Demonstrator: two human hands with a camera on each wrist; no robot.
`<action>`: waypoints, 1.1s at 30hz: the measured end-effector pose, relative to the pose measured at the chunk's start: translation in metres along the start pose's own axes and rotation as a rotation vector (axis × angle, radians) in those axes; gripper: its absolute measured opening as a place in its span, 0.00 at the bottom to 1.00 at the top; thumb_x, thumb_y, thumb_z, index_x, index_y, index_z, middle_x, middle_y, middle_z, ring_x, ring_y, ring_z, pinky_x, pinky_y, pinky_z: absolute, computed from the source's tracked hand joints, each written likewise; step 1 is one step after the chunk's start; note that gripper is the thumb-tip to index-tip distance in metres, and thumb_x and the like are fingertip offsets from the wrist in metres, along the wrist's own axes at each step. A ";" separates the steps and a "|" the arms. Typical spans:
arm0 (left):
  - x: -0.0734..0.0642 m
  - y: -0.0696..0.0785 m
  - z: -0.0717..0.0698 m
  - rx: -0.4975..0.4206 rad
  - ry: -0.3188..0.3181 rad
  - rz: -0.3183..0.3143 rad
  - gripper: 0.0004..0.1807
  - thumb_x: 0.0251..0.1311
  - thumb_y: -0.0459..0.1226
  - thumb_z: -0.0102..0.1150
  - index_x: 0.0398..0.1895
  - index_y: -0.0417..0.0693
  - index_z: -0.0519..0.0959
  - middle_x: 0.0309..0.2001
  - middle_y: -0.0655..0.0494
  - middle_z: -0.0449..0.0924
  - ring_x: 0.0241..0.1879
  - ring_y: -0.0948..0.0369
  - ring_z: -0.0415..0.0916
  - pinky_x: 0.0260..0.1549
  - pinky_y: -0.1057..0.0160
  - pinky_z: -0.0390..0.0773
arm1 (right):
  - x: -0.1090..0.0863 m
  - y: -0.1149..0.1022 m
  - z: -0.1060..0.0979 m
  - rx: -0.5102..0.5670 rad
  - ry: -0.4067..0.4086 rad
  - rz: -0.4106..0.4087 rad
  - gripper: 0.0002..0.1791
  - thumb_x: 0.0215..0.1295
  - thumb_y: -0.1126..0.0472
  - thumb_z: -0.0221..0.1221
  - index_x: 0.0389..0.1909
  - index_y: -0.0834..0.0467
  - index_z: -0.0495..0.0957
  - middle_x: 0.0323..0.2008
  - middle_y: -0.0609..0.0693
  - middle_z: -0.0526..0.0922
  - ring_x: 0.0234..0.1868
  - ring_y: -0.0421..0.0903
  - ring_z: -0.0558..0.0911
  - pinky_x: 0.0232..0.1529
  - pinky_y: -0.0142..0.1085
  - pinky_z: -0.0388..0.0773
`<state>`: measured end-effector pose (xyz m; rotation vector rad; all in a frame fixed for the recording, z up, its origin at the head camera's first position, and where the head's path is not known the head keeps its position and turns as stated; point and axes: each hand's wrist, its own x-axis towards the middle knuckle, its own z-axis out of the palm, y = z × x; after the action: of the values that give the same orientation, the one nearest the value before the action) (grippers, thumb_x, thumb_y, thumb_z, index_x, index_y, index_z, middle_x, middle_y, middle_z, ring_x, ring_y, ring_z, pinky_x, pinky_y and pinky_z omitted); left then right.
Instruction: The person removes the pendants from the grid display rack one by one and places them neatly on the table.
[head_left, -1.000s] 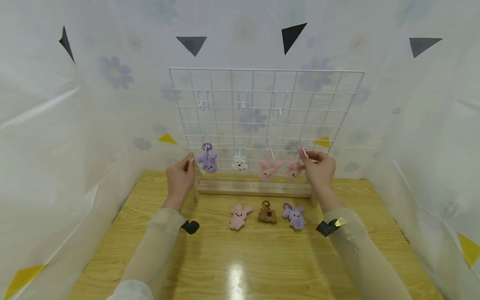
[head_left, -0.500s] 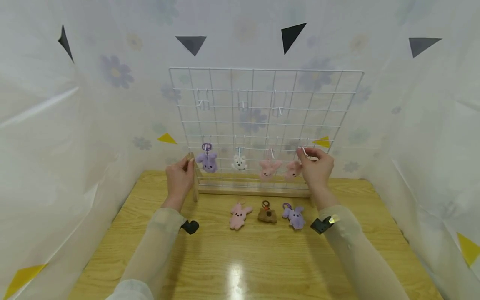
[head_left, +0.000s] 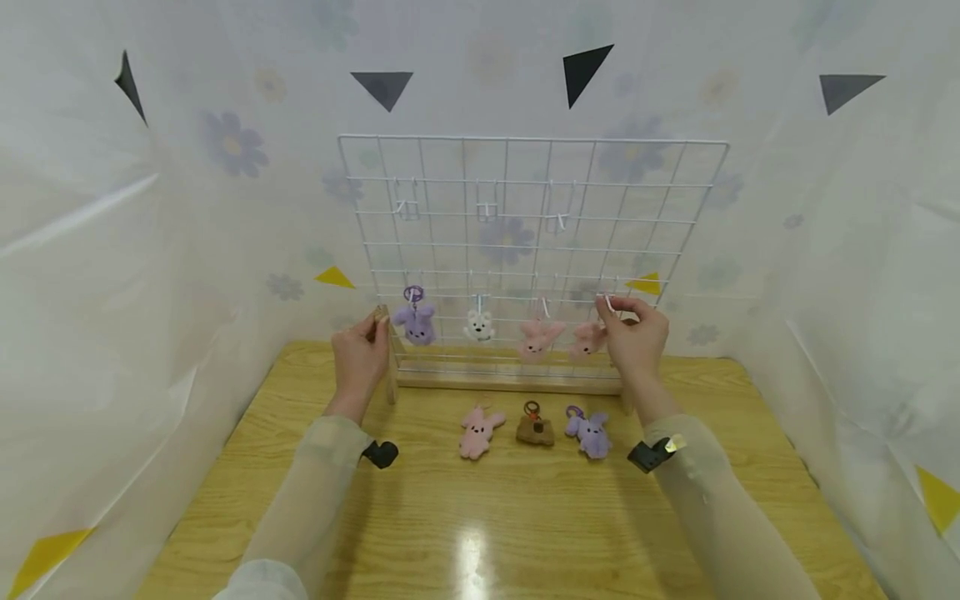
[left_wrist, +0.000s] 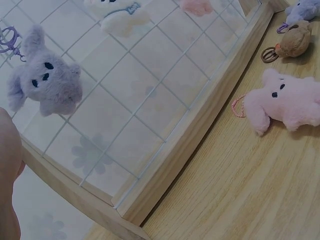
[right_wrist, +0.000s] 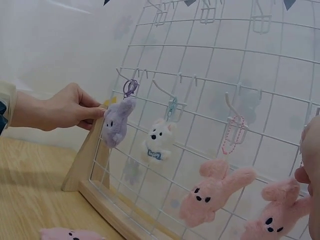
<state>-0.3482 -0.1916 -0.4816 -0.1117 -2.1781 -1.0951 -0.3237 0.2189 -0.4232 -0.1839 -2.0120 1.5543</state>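
Observation:
My left hand (head_left: pixel 360 354) grips the top of the wooden stand's left upright (right_wrist: pixel 82 162), its thumb and fingers round the end. At the lower right of the white wire grid (head_left: pixel 517 247), my right hand (head_left: pixel 637 335) pinches the top of a pink bunny plush keychain (head_left: pixel 587 340) beside a hook; its loop is mostly hidden by the fingers. To its left, on hooks in the same row, hang another pink bunny keychain (right_wrist: pixel 212 192), a white bear keychain (head_left: pixel 479 326) and a purple bunny keychain (left_wrist: pixel 47 75).
On the wooden table (head_left: pixel 480 508), in front of the stand, lie a pink bunny keychain (head_left: pixel 477 432), a brown plush keychain (head_left: pixel 535 430) and a purple bunny keychain (head_left: pixel 590 434). Three bare hooks sit higher on the grid, one a white hook (head_left: pixel 486 211).
My right hand and wrist have shifted slightly left at the right-hand hook, still pinching the pink bunny keychain. The left hand stays on the upright.

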 end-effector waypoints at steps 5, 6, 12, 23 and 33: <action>0.000 -0.002 0.001 0.007 0.007 0.016 0.15 0.75 0.37 0.64 0.51 0.30 0.87 0.36 0.36 0.89 0.30 0.45 0.88 0.31 0.47 0.88 | 0.000 -0.001 -0.004 0.030 -0.041 0.005 0.20 0.68 0.50 0.73 0.44 0.65 0.89 0.35 0.44 0.87 0.24 0.44 0.83 0.18 0.28 0.73; 0.000 -0.001 0.001 0.006 0.007 0.015 0.15 0.75 0.37 0.64 0.51 0.30 0.87 0.36 0.36 0.89 0.30 0.45 0.88 0.31 0.47 0.88 | 0.000 -0.001 -0.005 0.043 -0.051 0.009 0.20 0.68 0.51 0.73 0.44 0.66 0.88 0.34 0.45 0.87 0.24 0.43 0.84 0.20 0.28 0.75; 0.000 -0.001 0.000 0.008 0.002 0.010 0.15 0.75 0.37 0.64 0.49 0.31 0.88 0.35 0.38 0.89 0.28 0.47 0.88 0.30 0.47 0.88 | 0.000 -0.003 -0.009 0.193 -0.114 0.044 0.17 0.70 0.60 0.71 0.46 0.73 0.85 0.35 0.53 0.88 0.23 0.44 0.84 0.27 0.32 0.86; -0.001 0.001 0.000 0.003 0.001 0.003 0.16 0.76 0.37 0.63 0.52 0.30 0.86 0.37 0.36 0.89 0.30 0.45 0.88 0.32 0.46 0.88 | -0.003 -0.004 -0.019 0.137 -0.141 0.029 0.17 0.71 0.57 0.71 0.46 0.69 0.86 0.33 0.45 0.88 0.25 0.41 0.82 0.20 0.25 0.74; 0.000 0.002 0.000 0.015 0.006 0.009 0.14 0.75 0.37 0.64 0.50 0.31 0.88 0.34 0.37 0.89 0.27 0.47 0.87 0.29 0.47 0.87 | -0.013 -0.011 -0.028 0.177 -0.210 0.024 0.18 0.72 0.59 0.70 0.50 0.71 0.85 0.35 0.50 0.88 0.25 0.44 0.83 0.24 0.28 0.80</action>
<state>-0.3472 -0.1905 -0.4806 -0.1119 -2.1777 -1.0728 -0.2959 0.2337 -0.4132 0.0264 -2.0198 1.8222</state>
